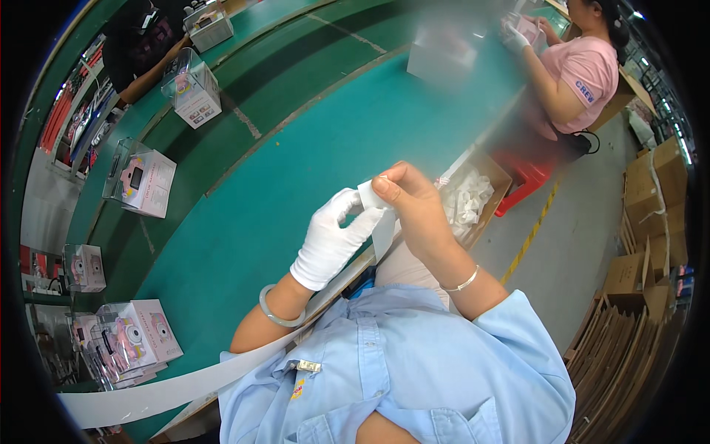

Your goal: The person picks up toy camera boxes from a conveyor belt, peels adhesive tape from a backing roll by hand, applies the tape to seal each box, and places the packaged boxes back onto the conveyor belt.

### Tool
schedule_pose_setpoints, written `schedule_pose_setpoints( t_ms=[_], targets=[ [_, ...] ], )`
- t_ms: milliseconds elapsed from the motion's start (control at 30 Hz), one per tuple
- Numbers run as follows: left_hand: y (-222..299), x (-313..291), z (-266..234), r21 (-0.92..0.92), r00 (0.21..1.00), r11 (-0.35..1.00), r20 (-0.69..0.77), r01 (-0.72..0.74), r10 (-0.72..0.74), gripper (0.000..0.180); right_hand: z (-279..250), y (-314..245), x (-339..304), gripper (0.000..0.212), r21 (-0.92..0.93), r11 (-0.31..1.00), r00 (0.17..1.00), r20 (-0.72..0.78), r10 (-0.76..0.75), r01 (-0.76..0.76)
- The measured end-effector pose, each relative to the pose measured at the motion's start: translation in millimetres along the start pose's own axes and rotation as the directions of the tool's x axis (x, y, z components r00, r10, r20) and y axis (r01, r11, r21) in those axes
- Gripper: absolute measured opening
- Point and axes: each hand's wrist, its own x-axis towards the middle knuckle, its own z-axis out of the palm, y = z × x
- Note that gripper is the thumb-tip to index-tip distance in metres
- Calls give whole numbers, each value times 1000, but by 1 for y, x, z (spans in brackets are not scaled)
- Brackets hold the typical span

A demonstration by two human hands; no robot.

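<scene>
My left hand (333, 233), in a white glove, pinches the edge of a small white piece (369, 194) that looks like paper or a label. Bare-fingered, my right hand (416, 200) grips the same piece between thumb and forefinger. Below my hands hangs a white strip (384, 235); whether it joins the piece is hard to see. A long white strip (148, 400) also runs from the lower left, passing under my left forearm. Both hands are above the near edge of the green table (274, 214).
Packaged pink toy cameras (151, 333) stand along the left. A carton (503, 177) of crumpled white strips sits beside my right hand, near a red stool (531, 174). One person (566, 81) works at upper right, another (137, 52) at upper left. Flattened cardboard (617, 370) is stacked at right.
</scene>
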Motion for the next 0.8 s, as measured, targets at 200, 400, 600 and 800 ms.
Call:
schedule_pose_setpoints(
  t_ms=[200,400,600,800],
  targets=[
    [3,8,9,-35,995,995,-21,97,-98,17,-6,0,7,14,-74,996,998,-39,-57,54],
    [-1,21,18,-53,974,972,20,229,-228,22,-20,8,17,15,-108,984,988,-44,-150,145],
    [-17,46,28,-18,990,992,-58,127,-127,19,-40,-5,23,17,-6,998,998,2,69,-69],
    [3,104,44,353,904,936,403,-10,-142,13,-99,-14,32,17,46,998,994,-102,50,-45]
  ],
)
